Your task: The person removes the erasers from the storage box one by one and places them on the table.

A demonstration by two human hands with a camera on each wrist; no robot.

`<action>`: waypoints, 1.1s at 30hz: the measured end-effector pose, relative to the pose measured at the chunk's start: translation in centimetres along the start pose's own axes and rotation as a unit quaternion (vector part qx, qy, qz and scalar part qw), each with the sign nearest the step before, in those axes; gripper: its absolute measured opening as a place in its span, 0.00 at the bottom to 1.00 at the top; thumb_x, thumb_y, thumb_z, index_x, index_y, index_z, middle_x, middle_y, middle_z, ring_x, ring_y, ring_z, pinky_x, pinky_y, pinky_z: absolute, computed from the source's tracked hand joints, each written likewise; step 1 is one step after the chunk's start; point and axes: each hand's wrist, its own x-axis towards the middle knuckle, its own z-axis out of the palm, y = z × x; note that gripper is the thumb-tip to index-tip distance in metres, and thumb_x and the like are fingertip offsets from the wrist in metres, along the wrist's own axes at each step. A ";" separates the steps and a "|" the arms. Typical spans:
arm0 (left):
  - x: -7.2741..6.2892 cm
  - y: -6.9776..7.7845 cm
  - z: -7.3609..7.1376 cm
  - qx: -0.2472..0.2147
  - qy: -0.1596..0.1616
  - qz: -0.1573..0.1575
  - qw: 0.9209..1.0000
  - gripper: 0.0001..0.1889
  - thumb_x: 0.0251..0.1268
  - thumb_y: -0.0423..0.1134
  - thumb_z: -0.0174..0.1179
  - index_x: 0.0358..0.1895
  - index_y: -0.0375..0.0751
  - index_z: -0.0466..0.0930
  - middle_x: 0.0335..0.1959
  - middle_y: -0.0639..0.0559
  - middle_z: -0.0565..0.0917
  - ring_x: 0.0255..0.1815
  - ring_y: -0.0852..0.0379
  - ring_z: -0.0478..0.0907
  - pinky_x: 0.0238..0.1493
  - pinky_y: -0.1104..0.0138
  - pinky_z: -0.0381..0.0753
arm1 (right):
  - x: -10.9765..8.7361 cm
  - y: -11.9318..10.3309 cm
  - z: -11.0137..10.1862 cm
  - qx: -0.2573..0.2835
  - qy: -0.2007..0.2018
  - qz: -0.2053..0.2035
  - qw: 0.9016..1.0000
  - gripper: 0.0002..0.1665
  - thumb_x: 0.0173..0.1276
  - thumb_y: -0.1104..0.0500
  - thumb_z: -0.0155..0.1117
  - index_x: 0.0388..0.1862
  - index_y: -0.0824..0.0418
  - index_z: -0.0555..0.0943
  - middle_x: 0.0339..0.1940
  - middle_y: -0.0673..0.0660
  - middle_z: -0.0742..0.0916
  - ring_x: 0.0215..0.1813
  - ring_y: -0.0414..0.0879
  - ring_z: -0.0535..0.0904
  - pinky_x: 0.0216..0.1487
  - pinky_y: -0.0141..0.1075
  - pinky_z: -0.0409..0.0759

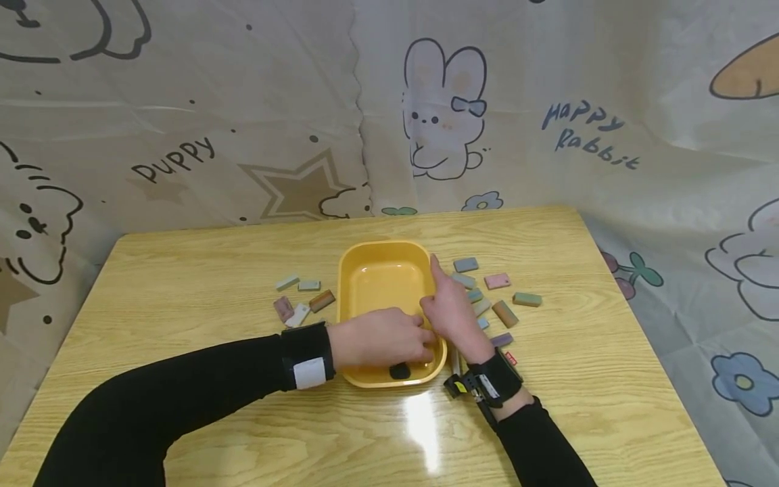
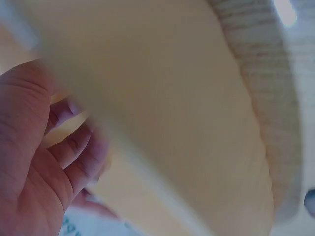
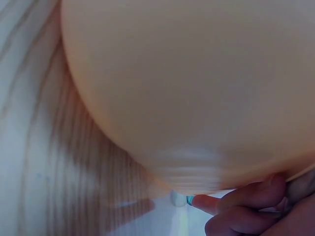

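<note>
My left hand (image 1: 392, 338) reaches into the yellow plastic basin (image 1: 383, 249), near its right inner wall. In the left wrist view the fingers (image 2: 81, 160) are loosely bent, with nothing visible between them and the thumb; the basin's blurred rim crosses in front. A small black thing (image 1: 399, 370) shows inside the basin's near end, below that hand. My right hand (image 1: 453, 311) grips the basin's right rim, thumb over the edge and index finger stretched along it. Its other fingers (image 3: 251, 196) curl against the outer wall in the right wrist view.
Right of the basin lie several small coloured blocks, among them a pink one (image 1: 497, 281), a green one (image 1: 527, 299) and a brown one (image 1: 505, 313). More blocks, including a white one (image 1: 298, 315), lie to its left. A printed cloth (image 1: 517, 135) hangs behind the wooden table (image 1: 608, 419).
</note>
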 end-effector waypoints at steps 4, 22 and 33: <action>-2.1 -0.6 -1.4 -0.007 0.025 -0.033 0.999 0.10 0.68 0.40 0.59 0.49 0.60 0.82 0.49 0.59 0.79 0.38 0.57 0.74 0.31 0.70 0.73 | 0.0 0.0 0.0 -0.005 0.004 -0.003 1.000 0.48 0.62 0.68 0.55 0.79 0.63 0.48 0.21 0.57 0.75 0.15 0.46 0.70 0.19 0.35 0.70; -16.0 1.4 3.0 -0.155 0.078 -0.234 0.957 0.12 0.51 0.32 0.65 0.38 0.50 0.78 0.29 0.59 0.68 0.25 0.61 0.63 0.24 0.68 0.64 | -0.2 -0.4 0.3 0.004 0.009 0.004 1.000 0.48 0.62 0.67 0.56 0.79 0.62 0.47 0.40 0.65 0.84 0.17 0.45 0.72 0.21 0.36 0.74; -17.9 3.5 7.2 -0.208 0.053 -0.249 0.944 0.14 0.51 0.32 0.68 0.41 0.51 0.81 0.34 0.59 0.74 0.32 0.61 0.72 0.28 0.64 0.75 | -0.2 0.0 0.4 0.003 0.006 -0.003 1.000 0.48 0.63 0.67 0.54 0.79 0.62 0.46 0.20 0.57 0.76 0.14 0.45 0.69 0.19 0.37 0.72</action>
